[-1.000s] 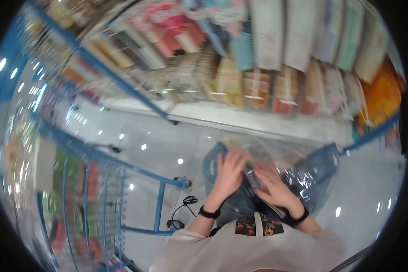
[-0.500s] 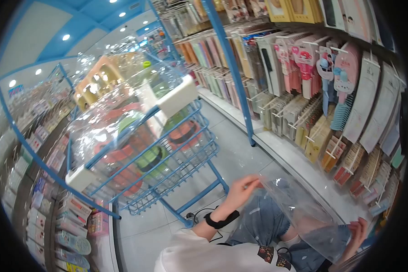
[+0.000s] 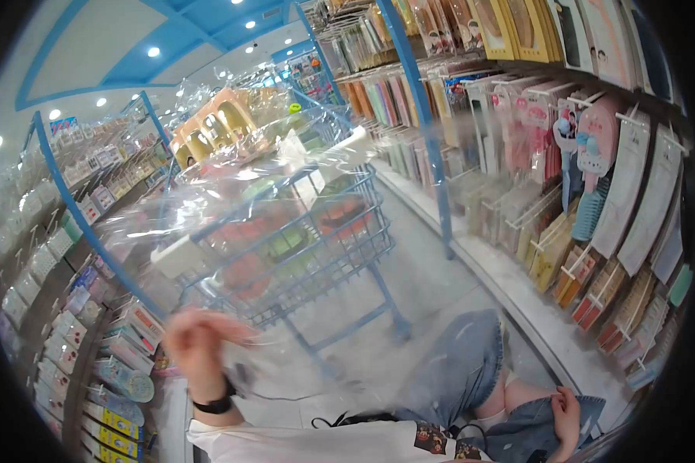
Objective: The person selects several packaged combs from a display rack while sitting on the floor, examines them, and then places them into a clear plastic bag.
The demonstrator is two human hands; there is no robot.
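My left hand (image 3: 197, 343) is raised at the lower left, a black band on its wrist. Motion smears it, but its fingers appear pinched on a clear plastic bag (image 3: 293, 355), whose hazy, blurred film spreads to the right in front of the cart. The bag's far edges cannot be made out. My right hand (image 3: 566, 417) rests by the hem of the denim shorts (image 3: 459, 366) at the lower right, fingers loosely curled, nothing visible in them. Ahead stands a blue wire cart (image 3: 309, 301) with white corners, heaped with plastic-wrapped red, green and yellow goods.
A shelf rack (image 3: 432, 147) on the right carries hanging combs, brushes and packaged hair goods. Another rack (image 3: 62, 309) lines the left with boxed and bagged items. Grey tiled floor (image 3: 432, 289) runs between them. A dark cord (image 3: 328, 420) lies near my lap.
My left hand has swung left, away from my right hand, and the clear bag is no longer stretched between them. My right hand has lowered beside my leg. The view has shifted slightly.
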